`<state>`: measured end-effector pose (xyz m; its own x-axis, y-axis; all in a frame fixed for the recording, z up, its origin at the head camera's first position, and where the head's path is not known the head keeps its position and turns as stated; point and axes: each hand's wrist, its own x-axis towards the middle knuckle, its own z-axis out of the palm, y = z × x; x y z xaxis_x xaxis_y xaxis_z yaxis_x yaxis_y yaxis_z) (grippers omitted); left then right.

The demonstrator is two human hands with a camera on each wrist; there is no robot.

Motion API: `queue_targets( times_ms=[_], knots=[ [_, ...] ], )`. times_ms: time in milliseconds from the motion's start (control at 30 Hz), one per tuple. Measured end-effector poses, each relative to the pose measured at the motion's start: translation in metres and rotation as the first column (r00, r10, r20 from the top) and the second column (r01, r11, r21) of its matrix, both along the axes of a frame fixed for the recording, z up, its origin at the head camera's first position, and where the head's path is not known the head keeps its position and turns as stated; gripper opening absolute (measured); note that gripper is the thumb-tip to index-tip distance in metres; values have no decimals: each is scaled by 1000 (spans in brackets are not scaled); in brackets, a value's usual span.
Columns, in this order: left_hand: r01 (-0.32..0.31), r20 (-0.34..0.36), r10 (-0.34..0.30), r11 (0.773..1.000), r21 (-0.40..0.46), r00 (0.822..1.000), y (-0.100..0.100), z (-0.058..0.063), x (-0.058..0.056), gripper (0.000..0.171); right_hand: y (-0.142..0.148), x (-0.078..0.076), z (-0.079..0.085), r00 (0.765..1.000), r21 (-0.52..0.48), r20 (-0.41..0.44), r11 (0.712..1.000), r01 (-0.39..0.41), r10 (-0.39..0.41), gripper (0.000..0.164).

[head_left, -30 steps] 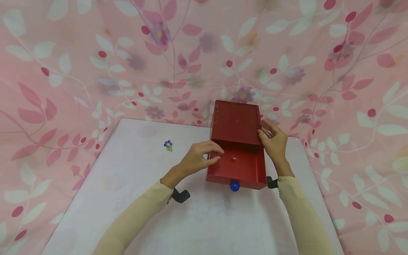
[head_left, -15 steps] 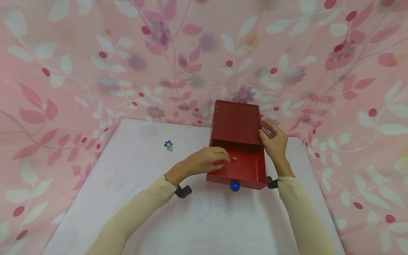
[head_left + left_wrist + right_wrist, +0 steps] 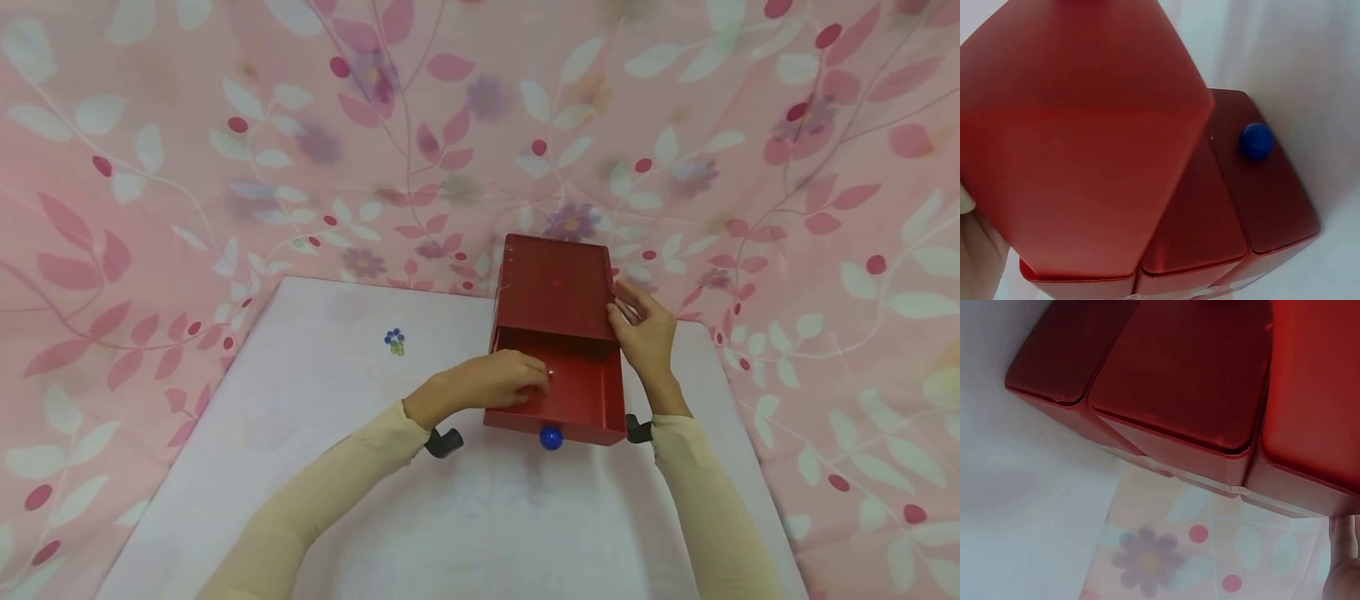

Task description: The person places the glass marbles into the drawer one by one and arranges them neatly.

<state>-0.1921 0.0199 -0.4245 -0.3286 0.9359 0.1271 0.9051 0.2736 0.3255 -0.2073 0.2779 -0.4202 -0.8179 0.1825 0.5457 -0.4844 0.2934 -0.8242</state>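
A red drawer cabinet (image 3: 555, 287) stands at the back of the table, its top drawer (image 3: 581, 396) pulled out toward me. The drawer has a blue knob (image 3: 551, 437) on its front. My left hand (image 3: 495, 379) reaches over the drawer's left wall, fingers bent down inside; I cannot tell whether they hold anything. A small shiny spot shows on the drawer floor beside the fingers. My right hand (image 3: 645, 329) rests its thumb and fingers against the cabinet's right side; its fingers (image 3: 1342, 544) also show at the cabinet edge in the right wrist view.
A small cluster of blue and green beads (image 3: 394, 342) lies on the pale table (image 3: 337, 400) to the left. Lower drawers of the cabinet are closed; one blue knob (image 3: 1257, 141) shows in the left wrist view. A pink floral cloth (image 3: 420, 167) hangs behind.
My left hand has moved right and down from the drawer's left edge, its fingers turning from a pinch to pointing down inside. The right hand and the cabinet have stayed put.
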Motion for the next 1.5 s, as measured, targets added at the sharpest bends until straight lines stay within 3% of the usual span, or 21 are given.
queue_targets(
  times_ms=[133,833,1200,1500],
  knots=[
    [-13,32,13,1000,-9,999,2,0,0,26,-1,0,2,1000,11,0,1000,11,-11,38],
    [-26,-66,22,997,-68,998,8,-3,6,24,-5,3,2,999,1,4,999,35,-35,37],
    [-18,-25,18,1000,8,1000,6,-6,4,23,-5,1,1,999,3,1,999,42,-42,37],
    [-32,36,27,990,138,999,1,-10,3,23,-6,2,1,997,39,-4,997,73,-73,36]
  ],
)
